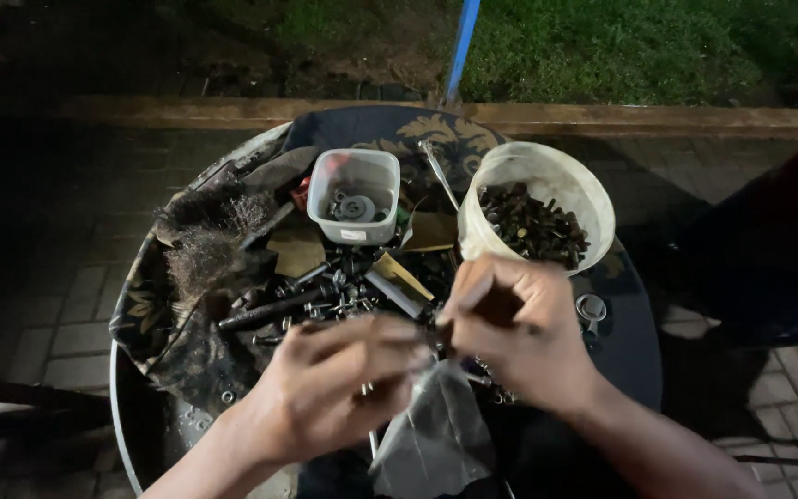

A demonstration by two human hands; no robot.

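Two bare hands meet over a round surface (634, 360) strewn with hardware, outdoors at night. The left hand (330, 393) and right hand (519, 328) both have fingers curled inward, their grips pressed together at the mouth of a clear plastic bag (436, 434), which hangs between them at the near edge of the surface. Motion blur hides exactly what the fingertips pinch. Just beyond the hands lies a heap of dark bolts and screws (325, 300). Farther back stand a small square container (355, 196) and a round white tub (538, 208) filled with dark fasteners. A wire brush (210, 245) rests at left on patterned cloth (154, 323).
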